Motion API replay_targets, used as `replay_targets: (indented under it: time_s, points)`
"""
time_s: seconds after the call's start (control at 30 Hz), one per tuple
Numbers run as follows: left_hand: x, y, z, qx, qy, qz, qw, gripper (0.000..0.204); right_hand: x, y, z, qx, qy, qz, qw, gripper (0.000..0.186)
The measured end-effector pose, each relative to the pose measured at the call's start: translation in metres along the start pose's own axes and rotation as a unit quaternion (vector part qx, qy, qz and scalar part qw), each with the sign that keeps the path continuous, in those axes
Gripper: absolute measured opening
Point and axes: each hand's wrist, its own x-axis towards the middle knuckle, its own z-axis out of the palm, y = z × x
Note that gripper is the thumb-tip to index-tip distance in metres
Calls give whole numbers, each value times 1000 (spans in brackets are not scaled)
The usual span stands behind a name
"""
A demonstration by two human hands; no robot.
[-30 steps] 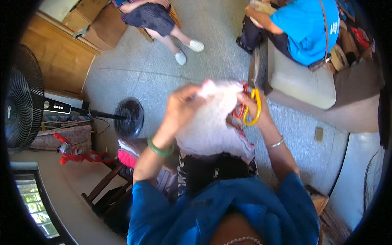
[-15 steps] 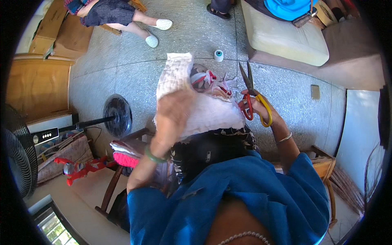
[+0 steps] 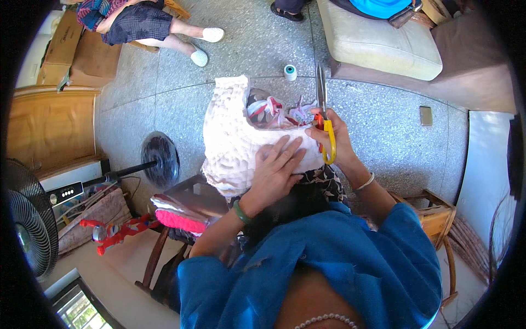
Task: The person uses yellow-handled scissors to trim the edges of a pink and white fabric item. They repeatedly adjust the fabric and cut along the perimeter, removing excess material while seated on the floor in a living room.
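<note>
White puffy quilted cloth [image 3: 223, 140] lies across my lap, with an L-shaped outline. My left hand [image 3: 278, 169] rests flat on its lower right part, fingers stretched and slightly spread. At the cloth's right edge, my right hand [image 3: 341, 143] holds scissors [image 3: 329, 143] with one yellow and one red handle. Their dark blades point away from me and lie nearly together. The thumb and fingers of that hand also meet the cloth's edge; how firmly they pinch it I cannot tell. Red and white fabric strips [image 3: 269, 107] show in the cloth's inner corner.
A thread spool [image 3: 290, 72] stands on the floor ahead. To the left are a standing fan [image 3: 30, 219], its round base [image 3: 160, 160], a red toy figure [image 3: 118, 229] and a pink bundle [image 3: 179, 219]. A sofa [image 3: 383, 46] and two other people's legs [image 3: 181, 35] appear farther off.
My left hand has moved right and down and now lies flat on the cloth. The scissors have turned upright, their blades closer together, and my right hand has come against the cloth's edge.
</note>
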Motion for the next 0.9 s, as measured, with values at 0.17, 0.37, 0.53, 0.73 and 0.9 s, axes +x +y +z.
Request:
replay_targets:
  time_s: [0.17, 0.37, 0.53, 0.73, 0.9]
  points:
    - [-23, 3, -10, -93, 91, 8, 991, 66, -19, -28, 13, 8, -19, -17, 1000, 46]
    - [-24, 16, -11, 84, 130, -37, 987, 68, -43, -55, 48, 29, -11, 89, 996, 53]
    - [-34, 8, -43, -12, 232, 20, 973, 22, -44, -71, 77, 96, -136, -35, 985, 53]
    - [-104, -50, -71, -672, 219, -158, 689, 62, -17, -77, 47, -153, -277, -88, 944, 72]
    - [-118, -86, -62, -800, 306, -188, 480, 66, -9, -59, 62, -314, -288, -223, 877, 74]
